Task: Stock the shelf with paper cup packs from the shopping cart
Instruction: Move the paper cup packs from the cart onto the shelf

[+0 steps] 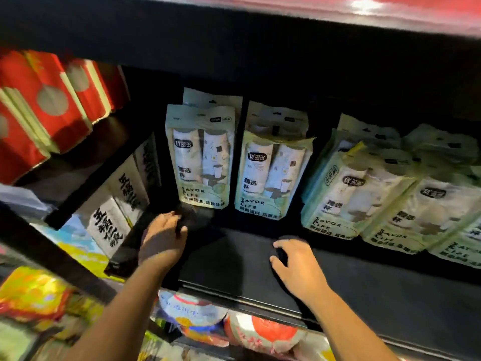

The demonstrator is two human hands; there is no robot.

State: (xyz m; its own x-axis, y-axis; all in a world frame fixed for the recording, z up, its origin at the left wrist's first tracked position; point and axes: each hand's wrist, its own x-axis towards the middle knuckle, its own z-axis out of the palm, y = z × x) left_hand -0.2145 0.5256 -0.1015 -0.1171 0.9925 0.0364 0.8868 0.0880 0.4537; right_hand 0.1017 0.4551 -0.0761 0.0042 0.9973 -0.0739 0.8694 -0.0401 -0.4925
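Pale green paper cup packs stand upright on the dark shelf [234, 261]. One pack [201, 157] stands left of centre with another behind it, and a second pack [272, 178] stands just to its right, also with one behind. Several more packs [364, 194] lean together at the right. My left hand [162, 241] hovers over the shelf just below the left pack, fingers loosely curled, holding nothing. My right hand [296, 264] hangs over the bare shelf board below the second pack, fingers relaxed and empty. The shopping cart is out of view.
Red packs [44, 110] fill the upper left shelf. White boxes with black lettering [122, 204] stand left of a black divider [135, 230]. Colourful packaged goods [234, 332] lie on the shelf below. A dark shelf board [234, 48] hangs overhead.
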